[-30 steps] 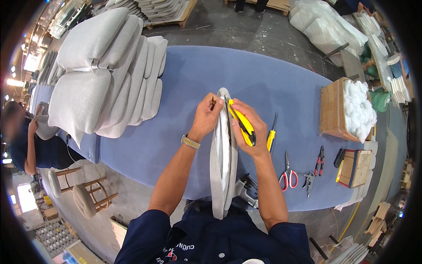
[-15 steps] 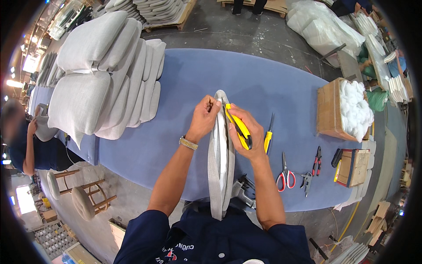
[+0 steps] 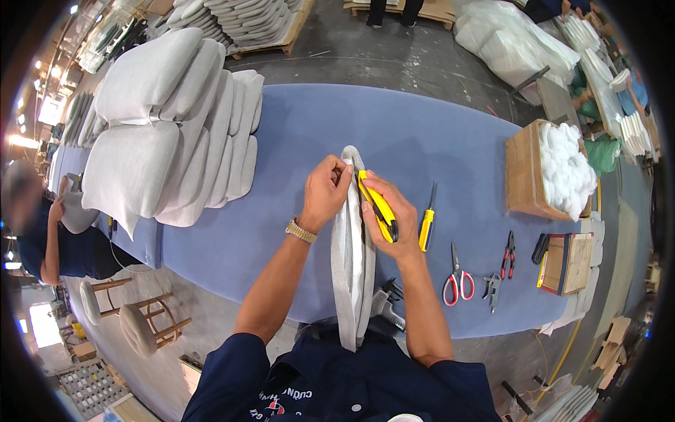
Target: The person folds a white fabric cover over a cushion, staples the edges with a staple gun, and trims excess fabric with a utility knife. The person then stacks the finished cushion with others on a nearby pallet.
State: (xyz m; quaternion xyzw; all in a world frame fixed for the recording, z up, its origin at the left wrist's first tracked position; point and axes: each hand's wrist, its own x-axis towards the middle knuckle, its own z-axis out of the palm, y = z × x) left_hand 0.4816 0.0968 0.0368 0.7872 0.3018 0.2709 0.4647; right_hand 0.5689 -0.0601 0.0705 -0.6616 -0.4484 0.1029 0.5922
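A grey fabric cushion (image 3: 342, 281) stands on its edge in front of me, its cover parted along the side so that white padding (image 3: 354, 232) shows in the gap. Near its far end my left hand (image 3: 327, 188) pinches the edge of the cover between thumb and fingers. My right hand (image 3: 395, 216) is wrapped round a yellow and black utility knife (image 3: 380, 204), held against the right side of the opening. The knife's tip is at the cushion's upper end; its blade is too small to make out.
On the blue table (image 3: 309, 119) lie a yellow screwdriver (image 3: 427, 228), red-handled scissors (image 3: 457, 278), pliers (image 3: 508, 254) and a grey air tool (image 3: 388, 309). Stacked grey cushions (image 3: 140, 165) stand left, a carton (image 3: 524, 169) of white stuffing right. Another person (image 3: 49, 232) works at far left.
The view has shifted slightly. Both hands keep their places on the cushion, and the knife has moved only a little, if at all.
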